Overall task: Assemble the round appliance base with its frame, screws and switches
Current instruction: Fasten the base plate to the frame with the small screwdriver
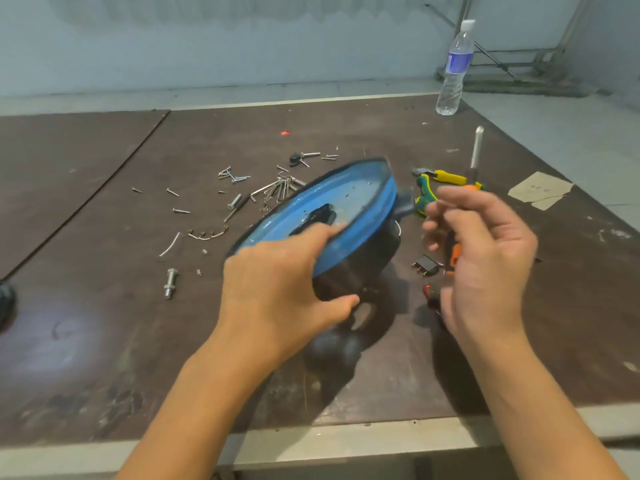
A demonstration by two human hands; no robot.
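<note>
Two-handed, held round base (332, 209) tilted mid-desk.
Pinched near rim in left hand (277, 289), screwdriver (474, 154) in curled right hand (485, 265); best levelled before driving.

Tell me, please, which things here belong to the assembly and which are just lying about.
Job: round blue plastic base in left hand; orange-handled screwdriver in right hand; loose silver screws; black switch.
Idle: clear plastic water bottle; yellow-handled pliers.
</note>
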